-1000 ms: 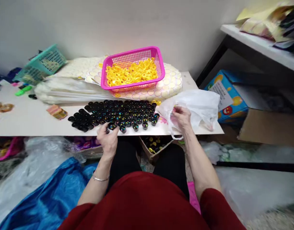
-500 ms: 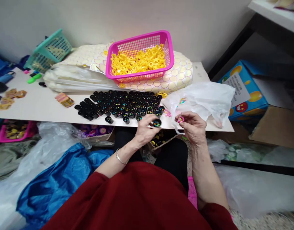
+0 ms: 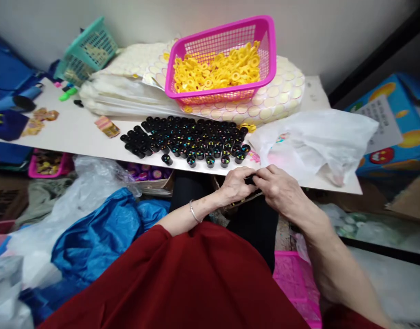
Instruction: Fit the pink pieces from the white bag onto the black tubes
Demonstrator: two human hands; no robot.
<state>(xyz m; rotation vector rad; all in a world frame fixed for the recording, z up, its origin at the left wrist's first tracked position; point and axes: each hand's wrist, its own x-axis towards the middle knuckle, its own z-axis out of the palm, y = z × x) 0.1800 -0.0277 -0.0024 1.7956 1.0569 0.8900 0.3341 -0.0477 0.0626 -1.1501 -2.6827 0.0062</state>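
One white tabletop point(image 3: 64, 135), near edge just ahead of the fingers. One white plastic bag point(image 3: 328, 137) on it, ahead and right of the fingers. One pink mesh basket point(image 3: 272, 50), well beyond the fingers, straight ahead. One teal basket point(image 3: 81, 44), far ahead and left of them.

Two hands working: left hand point(image 3: 237, 183) and right hand point(image 3: 281, 189), nearly meeting. Step, my read: two-handed work on a single black piece point(image 3: 250, 179), probably a cup like the rest. It sits between both sets of fingertips, just off the table edge, above the lap. Left fingers clamped on it; right fingers bunched and pressed on it too. Can't tell if the right hides something else. Next move calls for a steady left grip and fine right fingertip control, I'd say.

Counts: one banded bundle point(image 3: 107, 126), far left of the fingers. Black cups point(image 3: 196, 139): dozens, too packed for an exact number; five along the front, ahead and left of the fingers. Yellow pieces point(image 3: 216, 71) in the pink basket: heaped, uncountable. Coloured bits inside cups: several each, too small to count.
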